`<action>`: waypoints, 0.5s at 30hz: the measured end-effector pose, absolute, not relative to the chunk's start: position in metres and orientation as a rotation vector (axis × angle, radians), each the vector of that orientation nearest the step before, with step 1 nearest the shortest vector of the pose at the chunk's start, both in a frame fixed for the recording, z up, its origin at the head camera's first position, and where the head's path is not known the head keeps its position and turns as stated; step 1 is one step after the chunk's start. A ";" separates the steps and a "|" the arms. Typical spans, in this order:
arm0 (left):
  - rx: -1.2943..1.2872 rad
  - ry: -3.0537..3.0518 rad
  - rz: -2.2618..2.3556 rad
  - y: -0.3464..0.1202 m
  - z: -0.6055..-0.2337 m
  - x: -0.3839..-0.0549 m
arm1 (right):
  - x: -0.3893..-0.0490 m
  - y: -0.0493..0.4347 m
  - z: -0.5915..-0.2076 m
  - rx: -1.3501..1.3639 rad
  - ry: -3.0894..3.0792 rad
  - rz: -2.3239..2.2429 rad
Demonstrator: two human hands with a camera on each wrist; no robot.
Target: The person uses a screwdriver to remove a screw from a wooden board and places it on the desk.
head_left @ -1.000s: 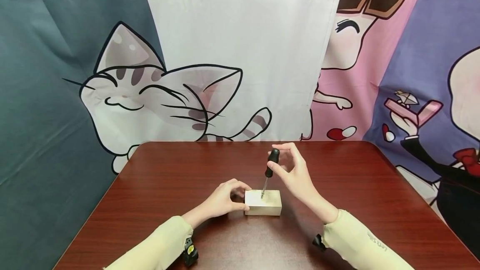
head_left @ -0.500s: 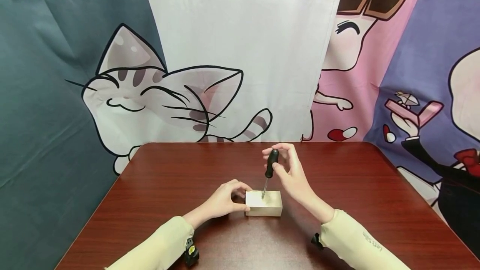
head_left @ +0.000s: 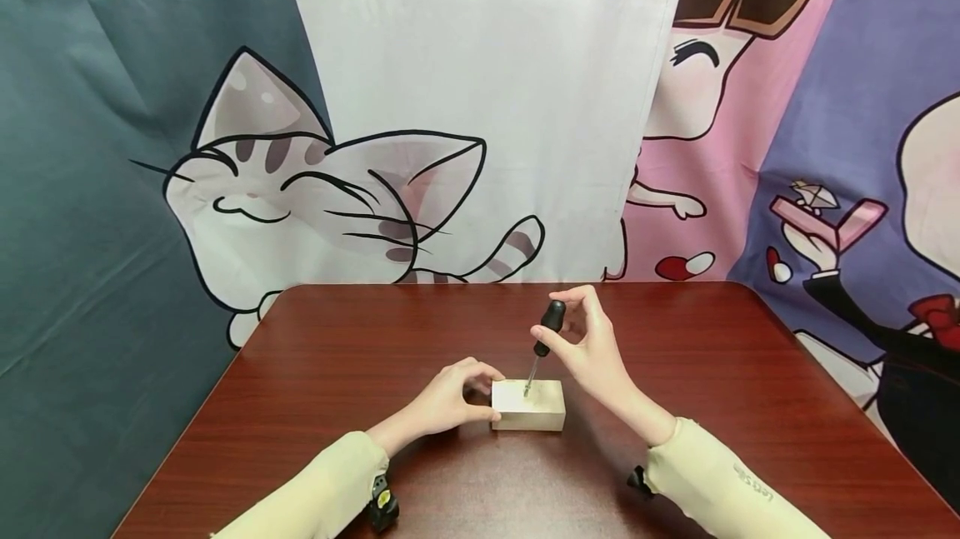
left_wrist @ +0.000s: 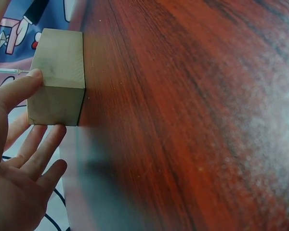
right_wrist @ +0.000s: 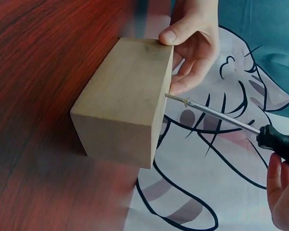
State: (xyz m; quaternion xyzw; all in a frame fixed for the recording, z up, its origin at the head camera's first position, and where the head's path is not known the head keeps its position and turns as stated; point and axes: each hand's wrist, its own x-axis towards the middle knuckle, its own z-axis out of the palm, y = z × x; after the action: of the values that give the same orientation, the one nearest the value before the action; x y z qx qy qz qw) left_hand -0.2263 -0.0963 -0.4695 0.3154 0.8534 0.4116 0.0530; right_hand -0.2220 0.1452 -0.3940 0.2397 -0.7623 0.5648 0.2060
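A pale wooden block (head_left: 528,416) lies on the table in the head view. My left hand (head_left: 444,399) holds its left end, thumb on the near side and fingers at the far side. From the top face rises a brass-coloured screw (right_wrist: 176,98), partly sunk in, as the right wrist view shows. The tip of a screwdriver (head_left: 553,316) meets the screw's head, and its shaft leans slightly to the right. My right hand (head_left: 597,351) pinches the black handle between thumb and fingers. In the left wrist view, the left thumb presses near the block's edge.
The reddish-brown wooden table (head_left: 360,331) extends around the block on all sides. Behind it hangs a cartoon-printed cloth (head_left: 480,64). Black wrist devices (head_left: 382,506) sit below the light sleeves (head_left: 322,481).
The right-hand fingers loosened around the screwdriver handle half a second ago and now pinch it again. The handle's top has tilted a little rightward. The left hand and block stay in place.
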 end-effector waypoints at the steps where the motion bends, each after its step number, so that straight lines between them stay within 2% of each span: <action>1: 0.959 2.593 1.252 -0.096 -0.470 -0.226 | -0.222 0.146 -0.393 0.673 -2.124 1.585; 15: 0.943 2.585 1.253 -0.096 -0.469 -0.226 | -0.225 0.148 -0.393 0.936 -2.030 1.856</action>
State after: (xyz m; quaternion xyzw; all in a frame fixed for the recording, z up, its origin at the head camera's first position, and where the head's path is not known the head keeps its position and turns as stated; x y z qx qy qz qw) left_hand -0.2261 -0.0961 -0.4688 0.3115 0.8534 0.4137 0.0591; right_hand -0.2250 0.1484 -0.3926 0.3198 -0.6938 0.6344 0.1177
